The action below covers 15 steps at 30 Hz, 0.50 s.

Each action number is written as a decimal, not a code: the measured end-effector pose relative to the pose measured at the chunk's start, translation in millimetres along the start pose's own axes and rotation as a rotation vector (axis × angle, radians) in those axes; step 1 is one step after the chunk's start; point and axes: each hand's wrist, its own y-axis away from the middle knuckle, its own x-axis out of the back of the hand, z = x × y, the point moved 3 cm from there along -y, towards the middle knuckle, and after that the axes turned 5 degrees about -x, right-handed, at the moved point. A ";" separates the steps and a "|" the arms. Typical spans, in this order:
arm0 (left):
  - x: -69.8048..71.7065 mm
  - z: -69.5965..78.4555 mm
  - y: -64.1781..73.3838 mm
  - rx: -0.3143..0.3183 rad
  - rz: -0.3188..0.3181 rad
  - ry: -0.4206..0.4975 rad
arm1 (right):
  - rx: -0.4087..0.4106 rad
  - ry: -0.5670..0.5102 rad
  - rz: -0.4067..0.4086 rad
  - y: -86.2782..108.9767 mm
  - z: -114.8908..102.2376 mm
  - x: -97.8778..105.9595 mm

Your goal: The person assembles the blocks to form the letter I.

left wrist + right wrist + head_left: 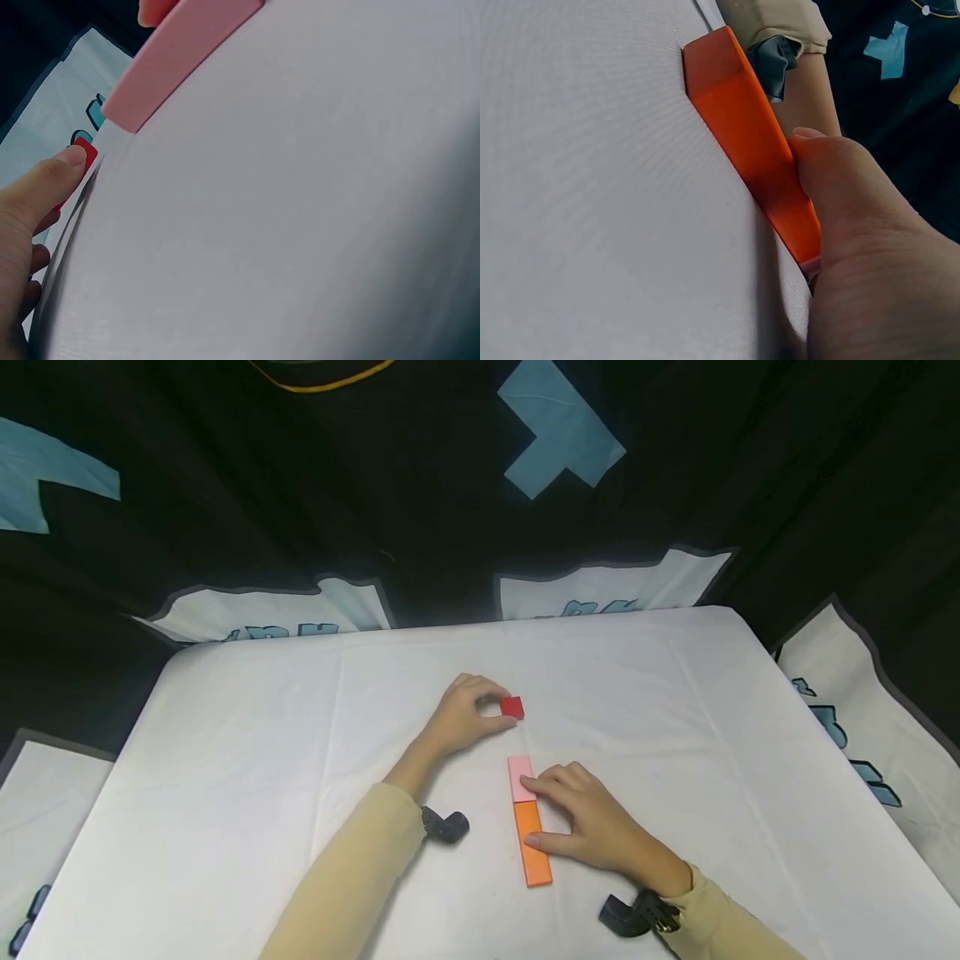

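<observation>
Between thumb and index finger, my left hand (463,717) pinches a small red block (512,707) over the far middle of the table. Closer to me, a pink block (519,768) and a longer orange block (533,864) lie end to end in one line. My right hand (596,825) reaches over them from the right, with its index fingertip on the pink block and its thumb on the orange block. The right wrist view shows that thumb (847,176) against the orange block's upper edge. In the left wrist view the red block (90,152) is partly hidden by the thumb.
A white cloth covers the table (247,760). Dark curtains (420,510) with light blue patches hang behind its far edge. Dark wrist mounts (446,827) sit at both wrists, close over the cloth.
</observation>
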 end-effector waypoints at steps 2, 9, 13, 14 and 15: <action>-0.8 -0.4 0.2 -0.001 -0.001 -0.007 | 0.001 0.000 0.002 0.0 0.3 0.0; -2.4 -1.0 1.9 0.021 -0.017 -0.035 | -0.006 0.004 0.001 0.3 -0.4 0.1; -3.2 -1.7 2.5 0.020 -0.012 -0.044 | -0.004 -0.005 0.001 0.2 -1.1 0.8; -3.1 -1.9 2.6 0.019 -0.010 -0.044 | -0.004 -0.007 0.000 0.0 -1.2 1.0; -3.1 -2.1 2.8 0.020 -0.008 -0.045 | -0.004 -0.008 0.001 -0.1 -1.3 1.2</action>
